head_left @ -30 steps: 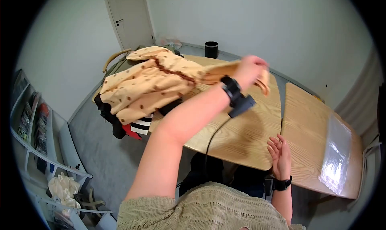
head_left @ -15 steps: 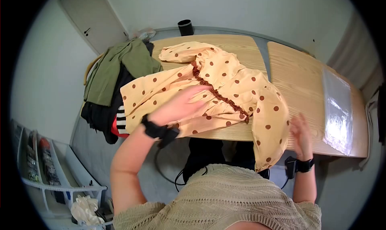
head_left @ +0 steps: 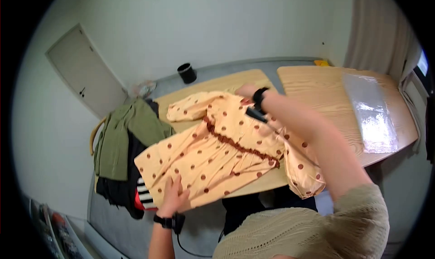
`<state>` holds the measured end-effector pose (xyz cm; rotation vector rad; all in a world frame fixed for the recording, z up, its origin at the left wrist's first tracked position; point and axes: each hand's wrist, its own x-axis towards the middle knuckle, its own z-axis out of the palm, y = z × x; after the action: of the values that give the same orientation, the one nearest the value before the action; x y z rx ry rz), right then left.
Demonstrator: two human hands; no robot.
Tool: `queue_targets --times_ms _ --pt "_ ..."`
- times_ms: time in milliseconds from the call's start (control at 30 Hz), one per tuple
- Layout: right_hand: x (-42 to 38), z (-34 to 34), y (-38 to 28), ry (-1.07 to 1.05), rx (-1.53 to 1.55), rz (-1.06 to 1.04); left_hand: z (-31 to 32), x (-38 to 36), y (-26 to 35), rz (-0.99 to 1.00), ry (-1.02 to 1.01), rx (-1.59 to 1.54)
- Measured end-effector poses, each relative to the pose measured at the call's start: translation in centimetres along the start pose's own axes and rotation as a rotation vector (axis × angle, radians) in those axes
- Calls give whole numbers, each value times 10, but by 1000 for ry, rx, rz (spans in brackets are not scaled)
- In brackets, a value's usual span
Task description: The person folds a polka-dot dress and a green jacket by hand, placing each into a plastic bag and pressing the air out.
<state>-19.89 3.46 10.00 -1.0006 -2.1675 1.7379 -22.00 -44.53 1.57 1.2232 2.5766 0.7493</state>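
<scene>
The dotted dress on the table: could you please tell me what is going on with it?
A person has the dress spread on the table. Their left hand is at the skirt, and their right hand is by the neckline; whether either has a grip is unclear. One sleeve hangs over the near edge.

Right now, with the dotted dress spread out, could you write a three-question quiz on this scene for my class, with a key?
1. Multiple choice: What colour is the ruffled trim across the dress? A) green B) brown C) white
2. True or false: Both hands are on the same side of that trim.
3. Fill in: In the picture, the clear plastic lies on the ____-hand wooden table.

Key: 1. B. 2. False: the left hand is on the skirt side, the right hand on the bodice side. 3. right.
</scene>
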Motion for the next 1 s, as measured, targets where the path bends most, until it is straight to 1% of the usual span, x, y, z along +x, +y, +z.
queue_targets --times_ms 33,67,100,133,200,233,300,367,400,433,500,533,567,600,633,667,700,733,767,800,867,900,933,967,1000 --pt "54 11 22 1 -173 -19 8 -3 -6 -1 14 74" --pt "46 15 15 68 -373 11 14 -4 -11 -8 29 145" --pt "120 24 68 223 -294 -115 18 -3 -14 -24 22 165" --pt "85 45 51 484 -76 -16 18 -2 -11 -8 26 164" --pt "88 47 62 401 -334 -160 17 -3 -6 -78 -19 256" --pt "93 43 64 405 -332 -159 19 -2 -9 -91 -22 263" --pt "63 28 46 45 -819 -166 18 1 -9 -99 -34 266" --pt "53 0 40 -143 -689 -41 18 6 -8 -115 -57 265" --pt "52 -12 49 -22 -503 -4 16 11 -5 -56 -52 301" --pt "-2 -38 27 -144 -66 30 16 16 -1 0 -49 331" --pt "30 -84 35 -75 -376 -7 19 30 6 87 -87 314" --pt "50 -107 41 -6 -435 23 20 39 21 88 -137 286" --pt "6 -132 17 15 -440 -5 23 49 35 169 -156 238" --pt "-16 -156 4 48 -519 52 35 60 42 222 -174 217" --pt "8 -196 28 -55 -316 -8 40 69 61 231 -201 203" --pt "11 -226 38 -28 -184 -16 50 78 72 316 -184 179" --pt "-24 -236 31 133 -213 -29 51 85 94 336 -231 192" --pt "-74 -236 13 196 -154 -36 55 92 110 388 -250 147" --pt "-59 -269 36 207 -176 -80 63 96 120 433 -246 163" --pt "-40 -311 65 220 -196 -128 66 100 129 419 -242 159" --pt "-51 -324 94 379 -101 -304 64 112 142 495 -266 166" --pt "-69 -313 96 491 -355 -328 61 124 134 487 -256 165" --pt "-93 -300 97 601 -609 -350 60 140 117 449 -139 116" --pt "-119 -280 102 491 -636 -433 52 155 105 411 -23 68" --pt "-150 -254 106 380 -661 -510 27 162 109 269 5 -16"
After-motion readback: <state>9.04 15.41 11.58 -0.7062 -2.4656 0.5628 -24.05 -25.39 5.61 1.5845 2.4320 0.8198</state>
